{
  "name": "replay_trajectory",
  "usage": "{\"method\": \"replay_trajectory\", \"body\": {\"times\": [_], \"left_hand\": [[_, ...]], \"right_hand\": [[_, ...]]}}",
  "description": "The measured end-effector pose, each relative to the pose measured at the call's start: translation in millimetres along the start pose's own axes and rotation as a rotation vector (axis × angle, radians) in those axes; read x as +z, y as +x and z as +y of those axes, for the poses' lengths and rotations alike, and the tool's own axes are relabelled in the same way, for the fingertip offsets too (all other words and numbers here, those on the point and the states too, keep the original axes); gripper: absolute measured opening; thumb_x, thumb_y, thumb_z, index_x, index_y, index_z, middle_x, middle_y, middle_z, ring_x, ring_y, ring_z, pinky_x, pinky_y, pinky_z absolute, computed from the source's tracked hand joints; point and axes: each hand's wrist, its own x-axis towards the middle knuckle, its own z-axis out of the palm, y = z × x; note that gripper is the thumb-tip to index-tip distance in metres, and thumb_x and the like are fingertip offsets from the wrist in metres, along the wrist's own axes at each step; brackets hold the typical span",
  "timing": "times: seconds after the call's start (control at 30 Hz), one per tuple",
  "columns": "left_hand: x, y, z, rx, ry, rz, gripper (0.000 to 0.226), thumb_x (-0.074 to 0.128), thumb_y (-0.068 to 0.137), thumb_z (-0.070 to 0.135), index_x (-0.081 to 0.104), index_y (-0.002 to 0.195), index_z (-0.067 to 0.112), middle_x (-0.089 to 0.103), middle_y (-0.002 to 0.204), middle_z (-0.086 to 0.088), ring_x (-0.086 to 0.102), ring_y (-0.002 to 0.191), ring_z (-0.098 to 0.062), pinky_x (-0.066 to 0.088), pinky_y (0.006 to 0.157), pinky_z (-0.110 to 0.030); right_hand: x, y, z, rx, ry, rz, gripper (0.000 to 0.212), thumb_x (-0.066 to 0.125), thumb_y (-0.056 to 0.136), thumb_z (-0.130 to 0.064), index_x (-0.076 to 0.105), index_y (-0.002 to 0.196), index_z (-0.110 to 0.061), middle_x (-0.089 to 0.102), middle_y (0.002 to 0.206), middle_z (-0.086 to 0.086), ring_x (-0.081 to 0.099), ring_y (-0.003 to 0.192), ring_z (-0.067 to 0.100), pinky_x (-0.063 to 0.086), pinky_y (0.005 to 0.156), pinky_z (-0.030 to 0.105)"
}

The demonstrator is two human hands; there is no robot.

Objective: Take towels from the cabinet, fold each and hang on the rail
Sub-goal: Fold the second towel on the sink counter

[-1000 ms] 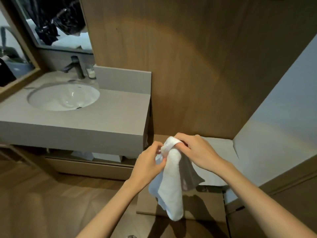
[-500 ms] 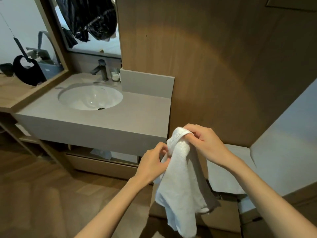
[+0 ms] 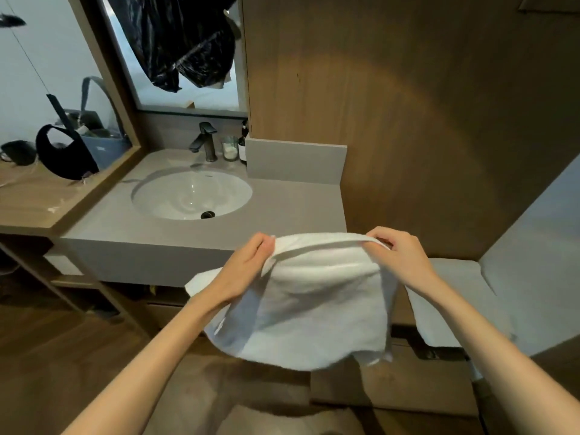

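Pinched in left grip (image 3: 251,266) and right grip (image 3: 400,259), the towel (image 3: 314,312) hangs by its top edge, lower centre of frame; we want that edge taut, corners matched, for a square fold.

White terry-cloth towel (image 3: 314,302): soft cloth, matt, nubbly pile, flat woven band along the top hem.
Grey vanity countertop (image 3: 282,211): stone-like, smooth, matt.
White oval basin (image 3: 175,196): ceramic, glossy, smooth.
Dark angular tap (image 3: 205,142): metal, satin sheen.
Small clear tumbler (image 3: 230,148): glass, shiny.
Brown wall panel (image 3: 423,120): wood grain, smooth, matt.
Crumpled black bag (image 3: 182,42): thin plastic, glossy, creased.
Brown plank floor (image 3: 62,356): wood, low sheen.
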Motion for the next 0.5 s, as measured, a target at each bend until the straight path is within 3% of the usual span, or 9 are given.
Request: {"method": "replay_trajectory", "body": {"times": [0.07,0.13,0.23,0.3,0.4,0.5], "left_hand": [[-14.1,3.4,-2.2,0.048,0.342,-0.067,0.041,0.056,0.079,0.066,0.048,0.101,0.033,0.057,0.094,0.015,0.054,0.084,-0.006,0.044,0.074,-0.031],[-24.7,11.2,-11.4,0.157,0.617,-0.11,0.052,0.062,0.079,0.056,0.04,0.121,0.034,0.054,0.114,0.013,0.054,0.102,-0.012,0.048,0.08,-0.037],[-38.5,28.5,-28.7,0.194,0.517,-0.221,0.05,0.05,0.088,0.021,0.034,0.134,0.032,0.045,0.118,0.008,0.046,0.11,-0.015,0.044,0.092,-0.039],[-48.5,41.6,-35.7,0.156,0.43,-0.264,0.05,0.039,0.089,0.012,0.039,0.137,0.025,0.043,0.114,0.01,0.043,0.109,-0.013,0.037,0.098,-0.032],[-66.7,70.7,-46.0,0.11,0.397,-0.193,0.046,0.039,0.094,-0.001,0.05,0.134,0.017,0.053,0.125,0.008,0.049,0.117,-0.013,0.034,0.093,-0.02],[-79.6,109.0,-61.6,0.095,0.496,-0.149,0.042,0.042,0.093,-0.004,0.059,0.127,0.015,0.064,0.12,0.001,0.056,0.111,-0.016,0.038,0.087,-0.023]], "right_hand": [[6.9,7.0,-2.6,0.02,-0.003,0.01,0.014,0.062,0.091,-0.027,0.071,0.081,-0.022,0.069,0.079,-0.006,0.062,0.08,0.009,0.044,0.068,0.025],[11.2,15.7,-7.0,0.022,-0.008,0.036,0.014,0.063,0.09,-0.027,0.07,0.079,-0.021,0.068,0.077,-0.005,0.061,0.079,0.01,0.043,0.067,0.024],[13.2,31.5,-10.0,-0.006,-0.014,0.066,0.01,0.067,0.087,-0.023,0.07,0.078,-0.02,0.068,0.077,-0.006,0.061,0.079,0.006,0.043,0.068,0.019],[14.2,44.1,-6.8,-0.014,-0.029,0.072,0.009,0.069,0.085,-0.022,0.069,0.076,-0.021,0.068,0.077,-0.007,0.062,0.079,0.007,0.045,0.07,0.023],[19.2,70.7,2.2,-0.014,-0.031,0.08,0.006,0.072,0.083,-0.02,0.07,0.077,-0.021,0.069,0.077,-0.008,0.063,0.078,0.007,0.048,0.071,0.027],[29.9,107.7,10.5,-0.033,-0.022,0.075,0.007,0.078,0.08,-0.022,0.072,0.08,-0.02,0.07,0.079,-0.009,0.063,0.079,0.005,0.047,0.07,0.024]]}}
